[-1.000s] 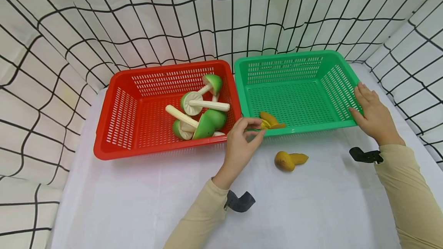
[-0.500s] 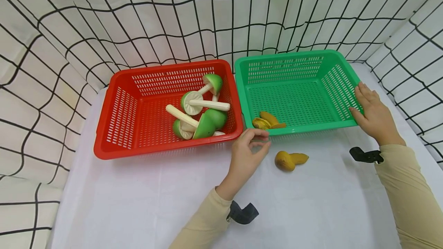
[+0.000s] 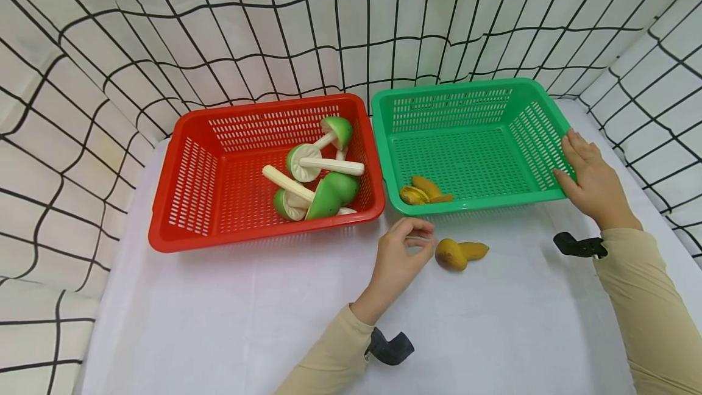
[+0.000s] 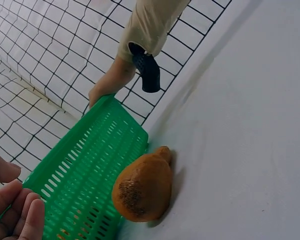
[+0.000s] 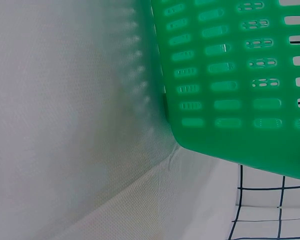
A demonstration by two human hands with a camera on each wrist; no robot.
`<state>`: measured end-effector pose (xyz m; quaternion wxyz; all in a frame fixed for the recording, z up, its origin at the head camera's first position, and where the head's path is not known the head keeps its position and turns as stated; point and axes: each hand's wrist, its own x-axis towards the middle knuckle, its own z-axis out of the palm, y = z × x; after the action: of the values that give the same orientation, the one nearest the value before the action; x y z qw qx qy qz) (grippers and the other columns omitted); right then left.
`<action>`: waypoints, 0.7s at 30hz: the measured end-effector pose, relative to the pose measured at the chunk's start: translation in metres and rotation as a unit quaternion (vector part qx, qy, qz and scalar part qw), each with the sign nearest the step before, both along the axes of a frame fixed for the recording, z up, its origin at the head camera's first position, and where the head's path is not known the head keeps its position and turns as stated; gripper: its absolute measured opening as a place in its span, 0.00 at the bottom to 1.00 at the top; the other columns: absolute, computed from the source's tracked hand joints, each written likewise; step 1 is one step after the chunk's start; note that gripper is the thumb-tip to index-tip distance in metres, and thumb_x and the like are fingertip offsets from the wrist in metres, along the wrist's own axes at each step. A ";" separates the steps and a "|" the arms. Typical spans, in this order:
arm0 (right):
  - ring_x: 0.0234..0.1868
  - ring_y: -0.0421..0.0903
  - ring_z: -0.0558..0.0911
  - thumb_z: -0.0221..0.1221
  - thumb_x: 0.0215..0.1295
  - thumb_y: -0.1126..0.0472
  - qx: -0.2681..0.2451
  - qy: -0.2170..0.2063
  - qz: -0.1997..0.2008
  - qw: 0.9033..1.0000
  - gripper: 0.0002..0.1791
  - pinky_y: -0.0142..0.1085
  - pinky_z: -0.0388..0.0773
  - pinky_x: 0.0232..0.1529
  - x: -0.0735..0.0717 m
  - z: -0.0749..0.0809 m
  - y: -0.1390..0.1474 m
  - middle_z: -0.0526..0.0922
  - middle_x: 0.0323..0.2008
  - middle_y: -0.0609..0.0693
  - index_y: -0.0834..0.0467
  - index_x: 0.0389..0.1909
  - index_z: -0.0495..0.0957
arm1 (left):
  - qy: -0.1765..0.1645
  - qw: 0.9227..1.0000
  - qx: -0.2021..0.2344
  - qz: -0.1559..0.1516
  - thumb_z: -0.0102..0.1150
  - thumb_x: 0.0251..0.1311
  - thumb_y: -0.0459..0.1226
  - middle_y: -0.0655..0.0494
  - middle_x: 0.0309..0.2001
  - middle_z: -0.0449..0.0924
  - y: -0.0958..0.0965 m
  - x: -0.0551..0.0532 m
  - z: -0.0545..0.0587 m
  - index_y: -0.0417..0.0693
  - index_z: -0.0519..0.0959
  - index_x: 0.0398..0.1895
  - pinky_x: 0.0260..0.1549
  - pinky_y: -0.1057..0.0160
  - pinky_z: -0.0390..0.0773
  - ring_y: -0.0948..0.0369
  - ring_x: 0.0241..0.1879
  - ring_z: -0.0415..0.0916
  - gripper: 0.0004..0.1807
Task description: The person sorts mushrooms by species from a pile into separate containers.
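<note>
A yellow-brown toy mushroom (image 3: 451, 255) lies on its side on the white cloth, in front of the green basket (image 3: 482, 206). Just left of it is my left hand (image 3: 399, 258), fingers loosely bent and thumb apart, holding nothing. The left wrist view shows those fingers (image 4: 34, 220) by the basket's rim, with the mushroom (image 4: 142, 187) at lower middle. My right hand (image 3: 592, 181) rests on the basket's right rim with its fingers fairly straight; the right wrist view shows only the basket wall (image 5: 230, 100). Yellow-brown mushroom pieces (image 3: 425, 191) lie in the basket's near left corner.
Left of the green basket stands a red basket (image 3: 186, 239), close beside it. Several green-capped toy mushrooms (image 3: 326, 200) with pale stems lie in its right half. A white curtain with black grid lines (image 3: 329, 29) rises behind both baskets.
My left hand has let go of a yellow mushroom in the green basket's corner and moved back over the rim, down and right beside the mushroom on the cloth. The right hand stays put.
</note>
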<state>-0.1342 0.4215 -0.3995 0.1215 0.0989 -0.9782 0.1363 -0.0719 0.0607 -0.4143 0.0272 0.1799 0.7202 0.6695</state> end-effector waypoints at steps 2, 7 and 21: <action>0.73 0.53 0.47 0.39 0.70 0.51 0.000 0.001 0.000 1.000 0.35 0.41 0.38 0.71 0.000 0.000 0.000 0.51 0.70 0.65 0.72 0.68 0.52 | -0.010 1.000 -0.005 -0.003 0.61 0.54 0.24 0.44 0.41 0.78 0.002 0.001 -0.005 0.32 0.78 0.40 0.41 0.64 0.80 0.50 0.41 0.78 0.10; 0.73 0.53 0.47 0.40 0.70 0.51 -0.002 0.002 -0.002 1.000 0.35 0.41 0.38 0.71 -0.001 -0.001 0.000 0.51 0.70 0.65 0.73 0.68 0.52 | -0.026 0.999 -0.023 -0.010 0.63 0.53 0.25 0.45 0.41 0.78 0.005 0.002 -0.013 0.32 0.78 0.40 0.40 0.62 0.80 0.50 0.41 0.78 0.11; 0.73 0.52 0.47 0.40 0.70 0.51 -0.009 0.005 -0.001 1.000 0.35 0.41 0.38 0.71 0.000 -0.001 0.000 0.51 0.71 0.65 0.73 0.68 0.52 | -0.025 0.993 -0.111 -0.012 0.66 0.52 0.28 0.49 0.41 0.77 0.012 0.001 -0.032 0.35 0.77 0.40 0.42 0.71 0.78 0.58 0.39 0.77 0.12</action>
<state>-0.1341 0.4215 -0.4009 0.1271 0.0976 -0.9765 0.1444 -0.0711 0.0722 -0.4465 0.0732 0.1672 0.7871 0.5891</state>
